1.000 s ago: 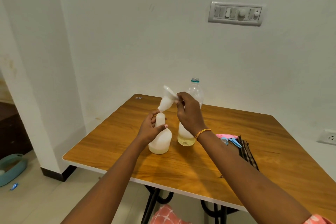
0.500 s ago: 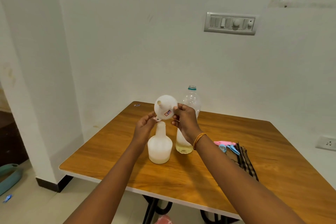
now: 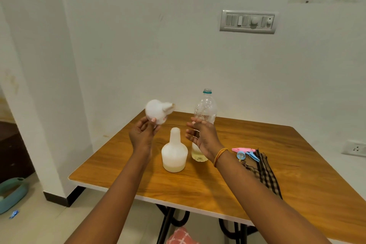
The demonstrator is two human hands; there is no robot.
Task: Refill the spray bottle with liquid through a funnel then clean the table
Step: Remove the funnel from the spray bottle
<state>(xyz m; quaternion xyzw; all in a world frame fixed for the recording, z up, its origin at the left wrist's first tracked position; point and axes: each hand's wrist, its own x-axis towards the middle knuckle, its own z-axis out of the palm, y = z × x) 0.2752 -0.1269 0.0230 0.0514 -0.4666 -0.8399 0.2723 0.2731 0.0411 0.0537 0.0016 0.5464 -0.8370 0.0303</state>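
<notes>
A white spray bottle body (image 3: 174, 152) stands uncapped on the wooden table (image 3: 297, 180), with a little pale liquid at its bottom. My left hand (image 3: 143, 134) holds a white funnel (image 3: 158, 111) up and to the left of the bottle's neck, spout pointing right. My right hand (image 3: 202, 136) hovers with relaxed fingers just right of the neck, holding nothing. Behind it stands a clear plastic bottle (image 3: 205, 109) without a cap, with yellowish liquid in its base. The pink and blue spray head (image 3: 245, 153) lies on the table to the right.
A dark checked cloth (image 3: 265, 174) lies right of the spray head. The table stands against a white wall with a switch panel (image 3: 248, 22). A teal tub (image 3: 11, 194) sits on the floor at the left, beside a wall corner.
My right hand has let go of the funnel. My left hand now carries it alone, up and to the left, away from the bottle's neck.
</notes>
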